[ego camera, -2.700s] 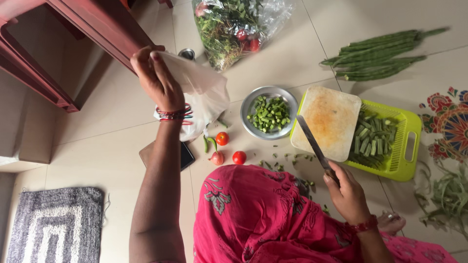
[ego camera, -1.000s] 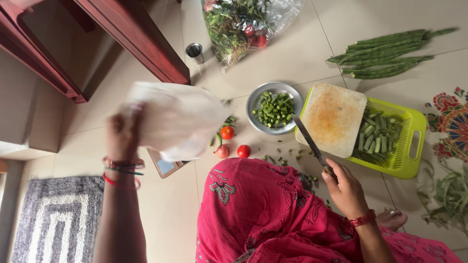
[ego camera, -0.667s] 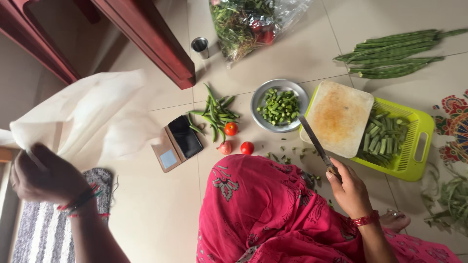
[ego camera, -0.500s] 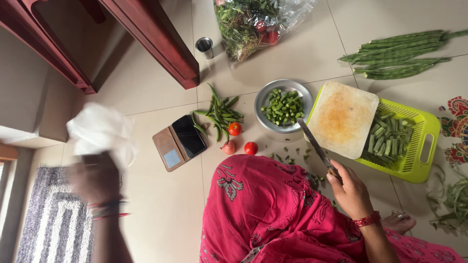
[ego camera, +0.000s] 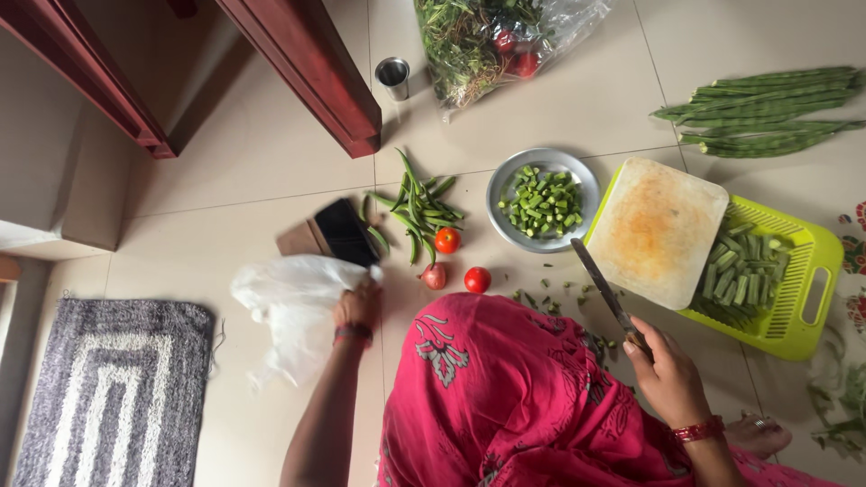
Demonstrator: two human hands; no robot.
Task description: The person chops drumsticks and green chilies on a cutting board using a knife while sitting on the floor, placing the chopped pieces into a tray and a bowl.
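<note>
Gripping a white plastic bag (ego camera: 289, 311) against the tiled floor (ego camera: 225, 225), the left hand (ego camera: 358, 304) sits just beside the phone (ego camera: 345, 232), while the right hand (ego camera: 667, 374) is closed around the handle of a knife (ego camera: 606, 293) whose blade tip overlaps the near edge of the cutting board (ego camera: 656, 230). Bare tile lies open left of the phone, between the striped mat (ego camera: 108, 388) and the red wooden furniture (ego camera: 307, 72). Right of the phone lie green chillies (ego camera: 417, 206), tomatoes (ego camera: 460, 260) and a steel plate (ego camera: 541, 198) of chopped greens.

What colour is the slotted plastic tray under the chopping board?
The slotted plastic tray is bright lime green, seen best in the head view, right of the pale chopping board.
</note>
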